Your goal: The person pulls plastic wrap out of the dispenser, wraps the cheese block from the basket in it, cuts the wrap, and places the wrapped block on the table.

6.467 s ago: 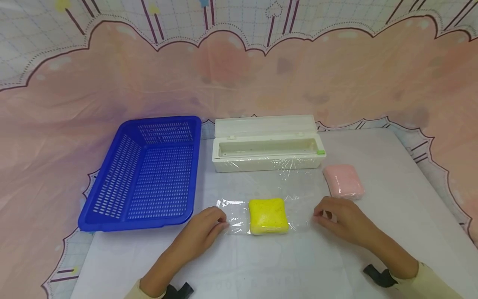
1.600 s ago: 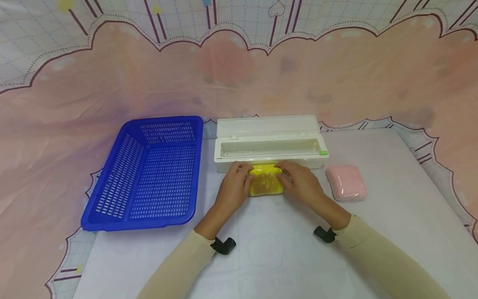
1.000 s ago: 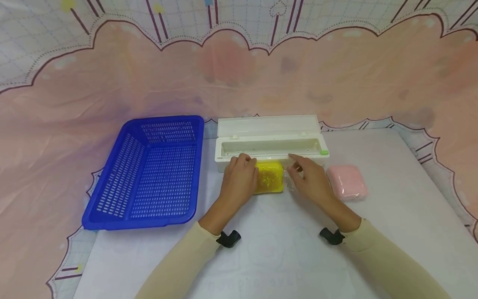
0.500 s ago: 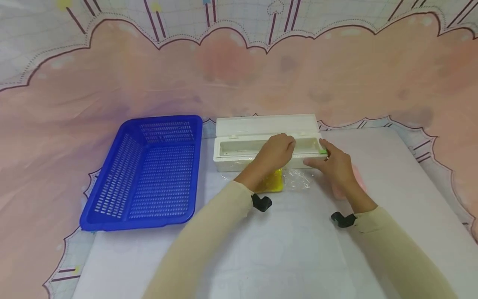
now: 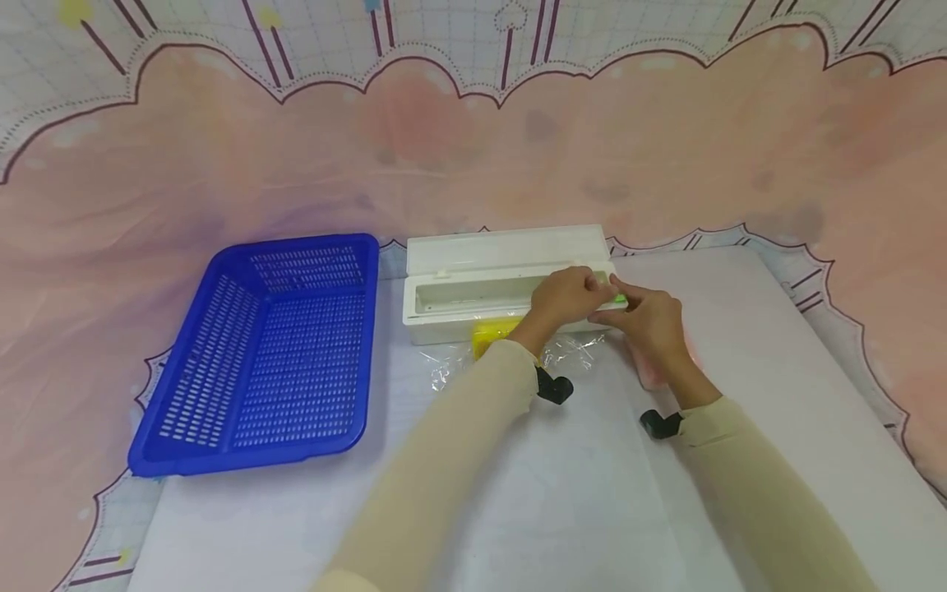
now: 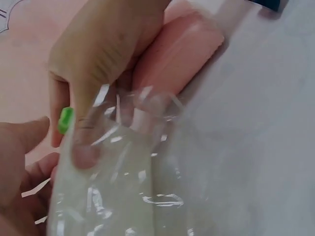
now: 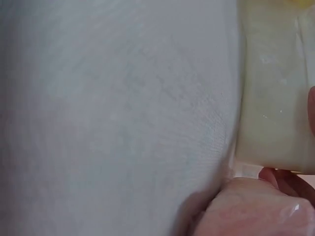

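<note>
A long white cling film dispenser [image 5: 444,330] stands with its lid raised and a green slider [image 5: 620,299] at its right end. My right hand [image 5: 654,325] grips that end, its thumb on the front wall. Close beside the slider is my left hand [image 5: 565,296], over the trough; in the left wrist view its thumb [image 6: 29,135] and bent fingers stand apart, with nothing visible between them. A yellow square block [image 5: 491,333] lies against the dispenser's front, partly hidden by my left wrist. Clear film [image 5: 573,349] spreads crumpled on both sides of it.
A film-wrapped pink block [image 5: 649,374] lies behind my right wrist, mostly hidden in the head view. To the left stands a blue perforated basket [image 5: 361,386]. A white sheet [image 5: 562,510] covers the table, and a patterned cloth [image 5: 444,181] hangs behind.
The yellow block, earlier flat on film nearer the front, has moved against the dispenser. My left hand has let go of it, and both hands have moved to the dispenser's right end.
</note>
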`<state>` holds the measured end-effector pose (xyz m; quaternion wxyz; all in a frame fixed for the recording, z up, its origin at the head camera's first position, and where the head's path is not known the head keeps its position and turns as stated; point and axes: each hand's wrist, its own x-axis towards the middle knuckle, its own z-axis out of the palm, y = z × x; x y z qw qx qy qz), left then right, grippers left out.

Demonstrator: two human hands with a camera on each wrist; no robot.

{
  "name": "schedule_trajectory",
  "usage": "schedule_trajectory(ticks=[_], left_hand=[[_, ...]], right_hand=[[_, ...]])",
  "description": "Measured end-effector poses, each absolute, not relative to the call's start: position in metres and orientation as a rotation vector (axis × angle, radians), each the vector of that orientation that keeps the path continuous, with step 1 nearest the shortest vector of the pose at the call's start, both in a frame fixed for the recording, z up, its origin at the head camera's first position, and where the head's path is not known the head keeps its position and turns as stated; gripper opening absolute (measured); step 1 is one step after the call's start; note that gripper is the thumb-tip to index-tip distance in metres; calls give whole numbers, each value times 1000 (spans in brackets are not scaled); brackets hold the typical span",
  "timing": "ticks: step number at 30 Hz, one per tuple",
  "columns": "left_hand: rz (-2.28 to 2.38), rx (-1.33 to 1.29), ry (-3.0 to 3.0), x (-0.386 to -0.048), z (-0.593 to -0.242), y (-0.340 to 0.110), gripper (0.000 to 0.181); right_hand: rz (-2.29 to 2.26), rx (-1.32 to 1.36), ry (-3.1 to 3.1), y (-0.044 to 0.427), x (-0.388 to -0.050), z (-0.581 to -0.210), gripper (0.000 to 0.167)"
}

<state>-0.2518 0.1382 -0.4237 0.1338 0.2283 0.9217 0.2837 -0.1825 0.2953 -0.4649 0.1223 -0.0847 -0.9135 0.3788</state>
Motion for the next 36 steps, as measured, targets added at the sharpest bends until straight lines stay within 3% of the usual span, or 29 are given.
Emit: schedule_trajectory(ticks=[7, 20, 36], left_hand=[[755, 577, 2731, -249, -426, 143, 49], [782, 471, 2700, -251, -425, 143, 46], [842, 417, 2669, -252, -418, 141, 38]], right_hand=[[1094, -198, -2630, 298, -184, -467, 70], [1246, -325, -2683, 298, -182, -462, 84], [1231, -323, -2693, 299, -182, -462, 85]])
